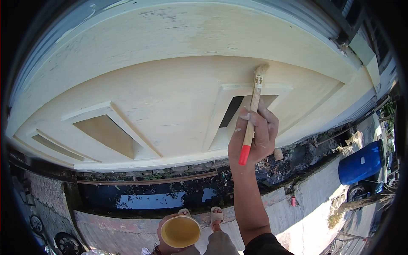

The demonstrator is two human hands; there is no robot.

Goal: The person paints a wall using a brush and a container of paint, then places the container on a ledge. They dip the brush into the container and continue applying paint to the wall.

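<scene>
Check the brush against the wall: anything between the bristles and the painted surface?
Nothing visible. The right hand holds the brush with its bristles right at the cream wall. The left hand holds the cup well below.

This is outdoors, at the side of a house on a street — a cream-painted wall with raised panels and recessed vents fills the view in bright sun. Below it runs an open drainage ditch holding dark water and litter, edged by a concrete walkway. A blue plastic barrel stands further along, and a bicycle wheel shows at the lower left
</scene>
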